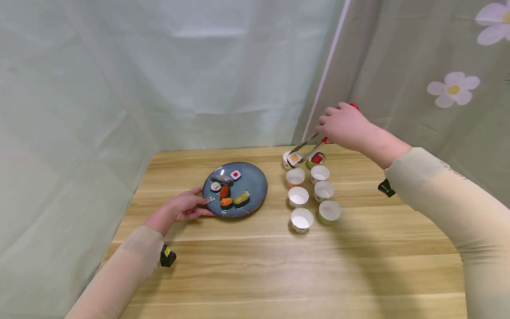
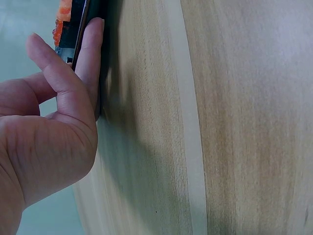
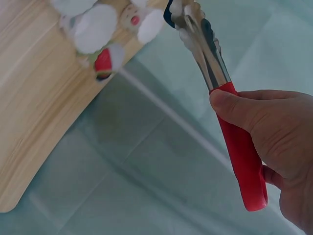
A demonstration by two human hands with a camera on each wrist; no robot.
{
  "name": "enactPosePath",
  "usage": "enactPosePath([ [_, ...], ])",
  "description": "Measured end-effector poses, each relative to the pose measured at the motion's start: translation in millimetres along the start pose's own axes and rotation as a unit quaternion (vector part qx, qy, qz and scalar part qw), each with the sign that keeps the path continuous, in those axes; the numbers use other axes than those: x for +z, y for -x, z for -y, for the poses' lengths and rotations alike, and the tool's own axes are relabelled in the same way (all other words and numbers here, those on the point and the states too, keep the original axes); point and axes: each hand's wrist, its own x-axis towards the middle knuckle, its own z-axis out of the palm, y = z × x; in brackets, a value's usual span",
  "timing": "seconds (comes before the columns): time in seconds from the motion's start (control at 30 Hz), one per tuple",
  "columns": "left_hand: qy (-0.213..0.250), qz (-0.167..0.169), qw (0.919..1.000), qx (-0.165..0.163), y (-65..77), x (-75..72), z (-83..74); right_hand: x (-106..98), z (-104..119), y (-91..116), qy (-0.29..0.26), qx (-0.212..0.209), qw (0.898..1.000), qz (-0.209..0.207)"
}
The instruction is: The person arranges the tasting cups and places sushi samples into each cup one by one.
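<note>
1. Right hand (image 1: 346,126) grips red-handled tongs (image 3: 239,147); long axis slopes left-near.
2. Square sushi roll (image 1: 294,159) between tips, at far-left baking cup (image 1: 285,161); contact unclear.
3. Left hand (image 1: 189,206) pinches blue plate (image 1: 256,186).

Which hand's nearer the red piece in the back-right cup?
Right. The right hand, holding the tongs, is above and right of the red piece; the left hand is well left of it, gripping the blue plate.

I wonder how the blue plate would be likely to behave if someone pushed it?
The blue plate would probably feel stiff, given its even, rigid-looking rim. Being wide and low, it seems unlikely to tip. Its glossy surface suggests the sushi pieces might slide.
</note>
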Motion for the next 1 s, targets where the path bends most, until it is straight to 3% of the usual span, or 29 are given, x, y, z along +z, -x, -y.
enactPosePath([
  [0.47,0.004,0.002,1.0,0.002,3.3,-5.2,-0.3,23,-21,50,-0.008,0.022,1.0,-0.013],
  [1.0,0.0,0.01,0.9999,0.001,4.2,-3.5,-0.1,45,-15,57,-0.024,0.023,0.999,0.005],
])
